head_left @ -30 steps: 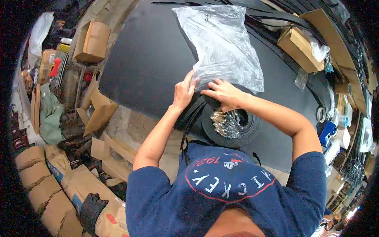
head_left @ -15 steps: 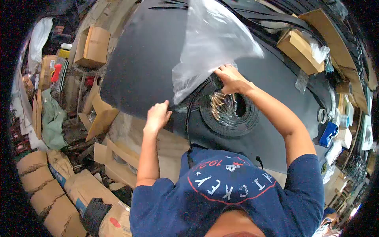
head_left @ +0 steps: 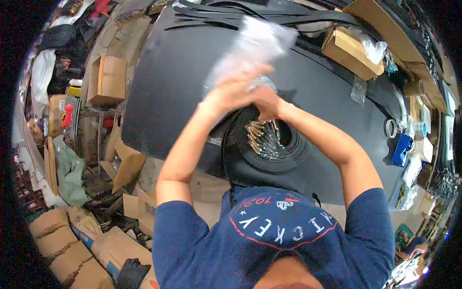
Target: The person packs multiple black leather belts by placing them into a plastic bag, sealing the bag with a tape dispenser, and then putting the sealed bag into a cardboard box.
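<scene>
A thick coil of black strip (head_left: 298,147) lies on the dark table, with a bundle of brass-coloured and clear-wrapped ends (head_left: 263,137) in its middle. Beyond it a clear plastic bag (head_left: 260,41) stands up off the table, smeared by motion. My left hand (head_left: 233,91) is blurred in front of the bag's lower part, beside my other hand; what its fingers do is unclear. My right hand (head_left: 266,102) is closed at the coil's far edge, at the bottom of the bag; its fingertips are partly hidden.
Black strips (head_left: 211,21) lie along the dark tabletop's (head_left: 163,82) far edge. An open carton (head_left: 353,53) stands at the back right. A tape roll (head_left: 390,128) and a blue box (head_left: 402,150) are at the right. More cartons (head_left: 108,79) stand at the left.
My left hand has moved up and right from the table's near edge to the bag. The bag has narrowed and shifted, and my right hand has moved slightly nearer and left.
</scene>
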